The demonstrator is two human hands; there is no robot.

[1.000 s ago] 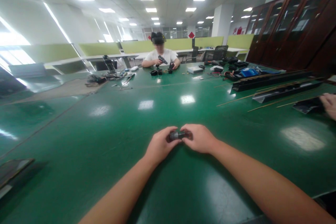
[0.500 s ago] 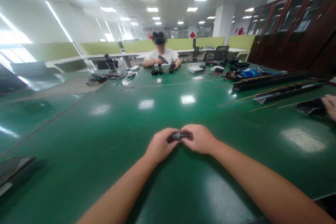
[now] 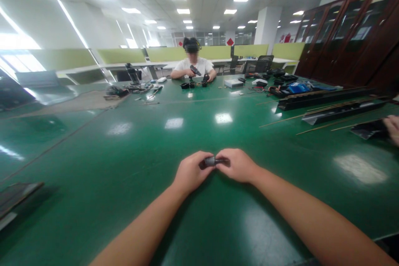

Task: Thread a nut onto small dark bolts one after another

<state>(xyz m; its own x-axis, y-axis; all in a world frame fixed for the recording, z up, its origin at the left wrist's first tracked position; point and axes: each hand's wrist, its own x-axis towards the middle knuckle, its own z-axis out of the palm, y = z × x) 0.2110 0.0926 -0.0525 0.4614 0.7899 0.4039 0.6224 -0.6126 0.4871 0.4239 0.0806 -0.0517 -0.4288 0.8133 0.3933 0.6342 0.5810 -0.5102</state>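
one small dark object [image 3: 210, 161] is gripped between two hands, left hand [image 3: 190, 173] and right hand [image 3: 238, 165], near the green table's [image 3: 140, 216] front edge.

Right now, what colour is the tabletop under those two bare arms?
The tabletop is a glossy green, seen best in the head view.

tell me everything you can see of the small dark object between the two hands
The small dark object is short and roughly lies sideways, with a thicker, greyish, slightly shiny part on the left and a thinner, darker part on the right. It may be metal or plastic. The left hand grips one end, the right hand the other, hiding both. Whether it touches the green table is unclear.
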